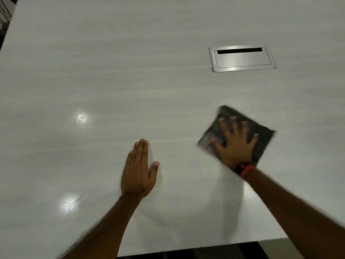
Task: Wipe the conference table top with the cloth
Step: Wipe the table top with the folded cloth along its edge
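My right hand lies flat on the dark cloth, fingers spread and straight, pressing it onto the white table top. The cloth sits right of centre, between the table's near edge and the metal cable hatch, apart from both. My left hand lies open on the top, fingers straight and together, well left of the cloth. The top stretches wide to the left and far ahead; its left edge shows at the upper corner.
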